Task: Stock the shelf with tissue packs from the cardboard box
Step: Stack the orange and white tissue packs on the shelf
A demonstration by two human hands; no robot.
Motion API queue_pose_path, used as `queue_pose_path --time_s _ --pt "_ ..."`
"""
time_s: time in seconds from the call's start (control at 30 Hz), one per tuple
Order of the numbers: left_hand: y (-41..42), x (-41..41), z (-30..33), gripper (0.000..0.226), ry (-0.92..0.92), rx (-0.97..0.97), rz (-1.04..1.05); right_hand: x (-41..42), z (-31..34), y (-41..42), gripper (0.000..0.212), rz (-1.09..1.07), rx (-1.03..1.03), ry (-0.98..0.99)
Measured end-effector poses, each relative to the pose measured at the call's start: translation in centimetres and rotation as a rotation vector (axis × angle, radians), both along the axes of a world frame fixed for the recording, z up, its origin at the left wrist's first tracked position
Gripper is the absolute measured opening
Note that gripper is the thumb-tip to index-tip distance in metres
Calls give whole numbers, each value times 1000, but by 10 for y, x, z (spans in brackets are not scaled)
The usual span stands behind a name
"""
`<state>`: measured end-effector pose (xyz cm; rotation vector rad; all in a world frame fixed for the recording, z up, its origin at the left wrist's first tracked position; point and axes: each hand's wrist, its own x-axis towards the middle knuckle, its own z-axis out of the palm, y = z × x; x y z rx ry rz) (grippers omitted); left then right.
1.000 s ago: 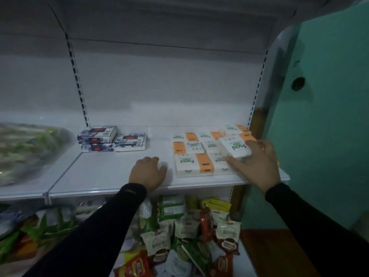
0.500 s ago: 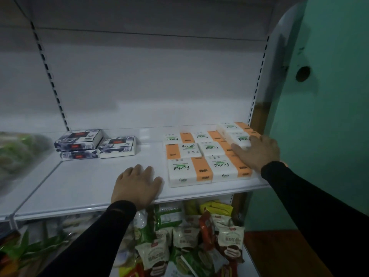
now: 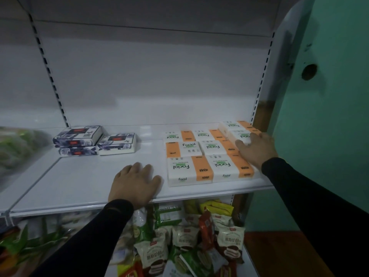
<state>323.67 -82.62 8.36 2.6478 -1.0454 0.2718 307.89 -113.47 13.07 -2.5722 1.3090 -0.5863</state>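
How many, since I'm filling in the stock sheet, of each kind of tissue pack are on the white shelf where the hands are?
Orange-and-white Facial packs: 8 in view, the right hand resting on one; any hidden beneath are not counted
Blue floral boxes: 3
Total: 11

A: What can't you make out?

B: The bagged greens [image 3: 18,148] at the left are blurred and cut by the edge. The right hand [image 3: 256,149] covers part of the tissue packs [image 3: 201,156], so the stack under it is hidden.

A: And lower down?

B: The snack bags [image 3: 185,238] sit half behind the shelf [image 3: 83,182] lip and run off the bottom edge. The left hand [image 3: 134,183] hides the lip there. Small print on the blue boxes [image 3: 79,136] is unreadable.
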Motion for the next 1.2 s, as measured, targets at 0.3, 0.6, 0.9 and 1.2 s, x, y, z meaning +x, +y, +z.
queue_pose_path --time_s 0.3,0.6,0.9,1.2 --pt "-1 0 -1 33 4 -6 17 -3 6 3 91 24 -75 26" --pt "23 -13 23 55 266 47 -85 -68 26 106 72 338 -75 -174" --pt "137 -116 -3 50 244 -254 -148 -129 -52 231 69 643 96 -148" --pt "202 -165 -158 59 676 149 -88 -145 -225 299 65 647 442 312"
